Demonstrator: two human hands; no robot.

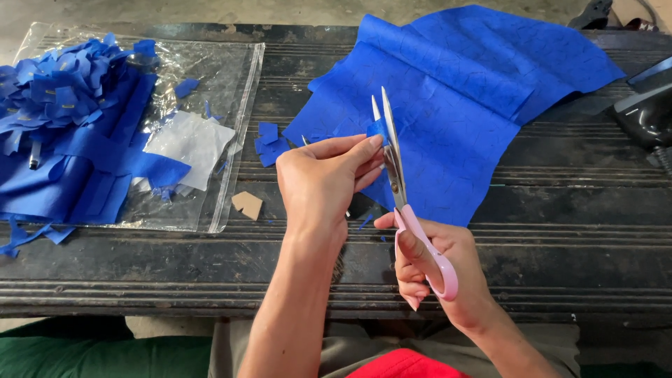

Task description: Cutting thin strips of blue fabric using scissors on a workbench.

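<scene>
Pinching tight, the left hand [323, 183] holds a small blue piece [378, 129] between its fingertips [372, 145]. That grip is pressed together on the little scrap, which sits right against the blades of the scissors [402, 199]. The right hand [437, 269] holds the scissors by their pink handles, with fingers through the loops and closed around them. The two silver blades point up and away from the person and stand a little apart at the tips, with the blue piece between them.

Behind the scissors lies a big blue sheet [462, 98] with thin dark lines on it. It is spread out on the dark wooden bench [574, 266], and one part is folded over. Near the left hand, a few small blue scraps [269, 143] rest on the bench. A little brown card piece [247, 204] lies just beside a clear plastic bag [234, 84]. On the bag sits a pile of blue cut pieces [63, 91], some long blue strips [91, 175] and a white sheet [192, 143]. A dark machine part [647, 112] shows at the far right edge.
</scene>
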